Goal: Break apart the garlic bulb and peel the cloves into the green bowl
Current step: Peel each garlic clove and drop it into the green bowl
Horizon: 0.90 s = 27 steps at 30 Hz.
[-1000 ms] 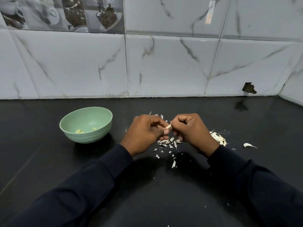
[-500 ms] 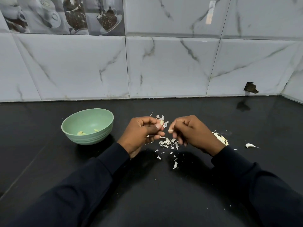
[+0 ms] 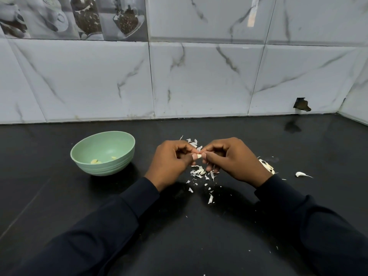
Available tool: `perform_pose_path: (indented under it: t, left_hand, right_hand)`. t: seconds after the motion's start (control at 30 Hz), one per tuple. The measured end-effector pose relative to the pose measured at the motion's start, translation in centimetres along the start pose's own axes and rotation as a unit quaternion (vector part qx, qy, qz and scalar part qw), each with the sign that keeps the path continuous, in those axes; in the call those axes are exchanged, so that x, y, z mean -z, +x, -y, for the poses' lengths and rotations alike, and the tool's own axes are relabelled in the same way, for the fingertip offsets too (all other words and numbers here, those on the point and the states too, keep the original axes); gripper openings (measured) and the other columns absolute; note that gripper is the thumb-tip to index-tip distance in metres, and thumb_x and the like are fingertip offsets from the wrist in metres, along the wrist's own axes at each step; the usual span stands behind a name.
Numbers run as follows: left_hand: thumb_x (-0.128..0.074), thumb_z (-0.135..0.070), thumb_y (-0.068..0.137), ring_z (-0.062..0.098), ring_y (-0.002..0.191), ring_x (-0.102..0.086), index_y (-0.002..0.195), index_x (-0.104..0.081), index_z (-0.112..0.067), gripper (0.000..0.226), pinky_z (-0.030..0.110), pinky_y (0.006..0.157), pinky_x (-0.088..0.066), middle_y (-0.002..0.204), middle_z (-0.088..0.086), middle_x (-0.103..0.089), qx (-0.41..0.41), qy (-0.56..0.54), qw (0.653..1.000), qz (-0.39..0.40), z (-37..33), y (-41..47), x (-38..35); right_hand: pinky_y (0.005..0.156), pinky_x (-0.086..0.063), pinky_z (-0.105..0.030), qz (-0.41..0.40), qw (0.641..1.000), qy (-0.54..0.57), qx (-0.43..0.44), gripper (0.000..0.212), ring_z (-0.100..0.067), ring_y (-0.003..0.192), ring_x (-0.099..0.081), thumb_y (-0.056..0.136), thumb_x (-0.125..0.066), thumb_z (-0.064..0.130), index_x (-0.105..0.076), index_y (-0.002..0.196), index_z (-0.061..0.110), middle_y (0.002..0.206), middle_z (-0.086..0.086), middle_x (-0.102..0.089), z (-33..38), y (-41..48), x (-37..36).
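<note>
Two hands meet above the middle of the black counter (image 3: 189, 246), both busy with one small clove. The left hand (image 3: 171, 162) pinches the clove (image 3: 199, 156) between thumb and forefinger, its other fingers curled underneath. The right hand (image 3: 233, 160) has its thumb and forefinger tips pressed onto the clove's free end, apparently picking at the skin, with the remaining fingers curled loosely below. Only a pale sliver of the clove shows between the fingertips, so how much skin it carries cannot be told.

A clove this size is probably light and firm, and likely slick once bare. The safer hold would be across its thick sides, leaving a tip exposed for a nail to lift the skin. That skin looks papery and brittle, likely to tear off in flakes rather than in one piece.

Directly below the hands, white skin scraps (image 3: 199, 172) lie scattered on the counter. Just beside the right wrist sits a pale heap (image 3: 266, 166), either more garlic or husk, partly hidden by the wrist. Further right lies a lone clove (image 3: 300, 174) with a thin tail. Left of the left hand, apart from it, stands the green bowl (image 3: 103, 168), holding a few yellowish peeled cloves (image 3: 95, 161).
</note>
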<state>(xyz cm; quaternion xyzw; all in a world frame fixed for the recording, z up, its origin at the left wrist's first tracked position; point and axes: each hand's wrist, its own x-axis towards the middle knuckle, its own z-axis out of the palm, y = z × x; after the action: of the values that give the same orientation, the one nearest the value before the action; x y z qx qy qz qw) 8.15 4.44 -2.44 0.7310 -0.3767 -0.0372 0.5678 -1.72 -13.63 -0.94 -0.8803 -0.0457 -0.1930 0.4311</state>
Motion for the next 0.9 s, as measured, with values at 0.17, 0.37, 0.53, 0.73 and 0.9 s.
perform_pose_path:
  t: [0.17,0.37,0.53,0.73,0.9]
  left_hand:
    - [-0.076,0.003,0.086,0.018,0.066,-0.074,0.089,-0.072,-0.002,0.007,0.025,0.063,-0.058,0.076,0.014,-0.074,0.025,-0.062,0.998,-0.021,-0.1,0.3,-0.2]
    - [-0.069,0.009,0.089,0.020,0.063,-0.071,0.096,-0.066,0.013,0.009,0.021,0.063,-0.059,0.076,0.025,-0.069,0.077,-0.173,0.981,-0.029,-0.4,0.3,-0.1]
    - [-0.068,0.009,0.089,0.024,0.067,-0.071,0.097,-0.068,0.010,0.008,0.025,0.067,-0.061,0.076,0.022,-0.071,0.080,-0.207,0.974,-0.043,-0.3,0.3,-0.5]
    - [-0.068,0.010,0.088,0.014,0.060,-0.066,0.091,-0.071,0.006,0.005,0.019,0.060,-0.054,0.068,0.011,-0.071,0.079,-0.198,0.976,-0.048,-0.5,-0.2,-1.7]
    - [-0.068,0.009,0.089,0.012,0.060,-0.065,0.094,-0.072,0.003,0.009,0.017,0.058,-0.054,0.069,0.010,-0.071,0.103,-0.240,0.964,-0.045,-0.5,-0.1,-1.8]
  right_hand:
    - [0.063,-0.052,-0.019,0.012,0.992,-0.121,0.042,0.007,-0.008,0.062,-0.070,0.094,-0.070,0.013,-0.076,0.090,0.013,0.069,0.004,-0.074,0.0,-0.1,-0.1]
    - [0.063,-0.046,-0.011,-0.014,0.987,-0.141,0.074,0.001,-0.005,0.064,-0.064,0.090,-0.076,0.012,-0.076,0.091,0.010,0.070,0.008,-0.070,0.3,-0.3,-0.9]
    - [0.059,-0.043,-0.013,-0.056,0.976,-0.188,0.096,0.010,-0.010,0.066,-0.061,0.086,-0.074,0.011,-0.067,0.079,0.013,0.065,0.011,-0.062,0.6,-0.4,-1.6]
    - [0.057,-0.050,-0.037,-0.094,0.970,-0.198,0.108,0.017,-0.016,0.057,-0.057,0.086,-0.065,0.026,-0.065,0.078,0.011,0.064,0.007,-0.061,0.4,-0.4,-2.3]
    - [0.056,-0.049,-0.036,-0.119,0.971,-0.178,0.109,0.019,-0.015,0.056,-0.057,0.082,-0.070,0.029,-0.064,0.075,0.012,0.061,0.005,-0.061,0.4,-0.2,-2.2]
